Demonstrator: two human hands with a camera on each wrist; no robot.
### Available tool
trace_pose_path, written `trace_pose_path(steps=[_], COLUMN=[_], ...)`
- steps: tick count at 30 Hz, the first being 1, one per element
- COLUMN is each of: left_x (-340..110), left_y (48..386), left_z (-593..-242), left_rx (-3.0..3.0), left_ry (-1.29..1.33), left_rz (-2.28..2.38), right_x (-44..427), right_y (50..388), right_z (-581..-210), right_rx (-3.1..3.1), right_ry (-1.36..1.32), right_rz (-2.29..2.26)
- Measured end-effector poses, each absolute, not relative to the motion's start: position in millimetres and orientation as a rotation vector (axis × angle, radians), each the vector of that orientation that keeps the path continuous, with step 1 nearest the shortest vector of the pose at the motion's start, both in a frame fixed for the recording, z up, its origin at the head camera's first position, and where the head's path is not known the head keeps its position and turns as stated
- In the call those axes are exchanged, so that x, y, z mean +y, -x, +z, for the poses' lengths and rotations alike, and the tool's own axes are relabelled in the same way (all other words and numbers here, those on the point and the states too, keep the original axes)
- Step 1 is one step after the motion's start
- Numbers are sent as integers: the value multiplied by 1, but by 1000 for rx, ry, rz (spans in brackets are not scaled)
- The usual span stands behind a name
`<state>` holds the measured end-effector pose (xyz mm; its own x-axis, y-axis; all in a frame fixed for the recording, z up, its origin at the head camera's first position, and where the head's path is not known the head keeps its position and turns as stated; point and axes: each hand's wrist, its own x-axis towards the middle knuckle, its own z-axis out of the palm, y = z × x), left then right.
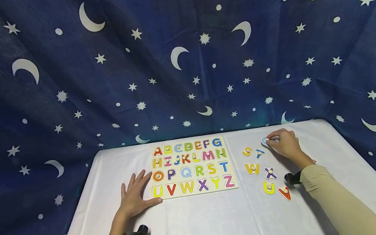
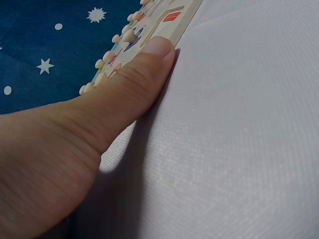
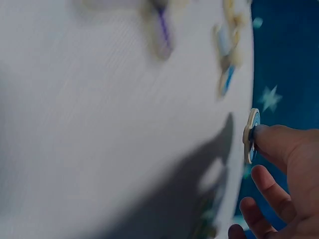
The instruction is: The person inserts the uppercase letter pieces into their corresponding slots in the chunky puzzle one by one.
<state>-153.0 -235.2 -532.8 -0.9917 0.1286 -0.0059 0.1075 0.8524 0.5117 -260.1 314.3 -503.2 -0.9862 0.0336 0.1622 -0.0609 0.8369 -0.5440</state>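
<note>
An alphabet puzzle board [image 1: 196, 178] lies on the white table, with knobbed letters in its upper rows and bare printed shapes such as the red V lower down. My left hand [image 1: 135, 198] is spread at the board's left side, the thumb [image 2: 142, 69] touching its near edge. Off to the right, my right hand [image 1: 286, 144] pinches a rounded light-blue letter piece [image 3: 253, 134], held up from the cloth; which letter it is cannot be read. Nearest to that hand lie a blue T piece [image 1: 259, 153] and a yellow-orange S piece [image 1: 247, 151].
More loose letters lie between the board and my right arm: a W [image 1: 252, 168], an X [image 1: 270, 173], a yellow U [image 1: 269, 188] and a red V [image 1: 284, 193]. A bit of pink [image 1: 314, 161] shows beside my right wrist. A starry blue curtain [image 1: 180, 72] hangs behind the table.
</note>
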Motion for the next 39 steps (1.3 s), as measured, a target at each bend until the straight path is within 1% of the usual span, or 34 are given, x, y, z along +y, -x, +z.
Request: trace_pose_path(steps=[4,11,17,25,31,39], left_x=[-236,-236,-236,-235,-232,-235], left_y=[151,152,152,151,151,151], left_z=[-532,-533,-534,-532,-531,-530], left_rx=[2991,2993,2995,2997,2977,2981], left_ry=[-192,-198,-199,-199,-181,-177], left_rz=[824,828,827,819,828,832], right_x=[284,212,151,84,57,47], right_y=[265,257,252,237,228,225], right_z=[-493,-474,-474,-489,-503,-516], right_rx=[-2791,-2758,-2756,-2764,-2832,-2782], right_ry=[-184,-398,-528,-715,-778,-787], right_rz=[920,1031,1069,1035,963,942])
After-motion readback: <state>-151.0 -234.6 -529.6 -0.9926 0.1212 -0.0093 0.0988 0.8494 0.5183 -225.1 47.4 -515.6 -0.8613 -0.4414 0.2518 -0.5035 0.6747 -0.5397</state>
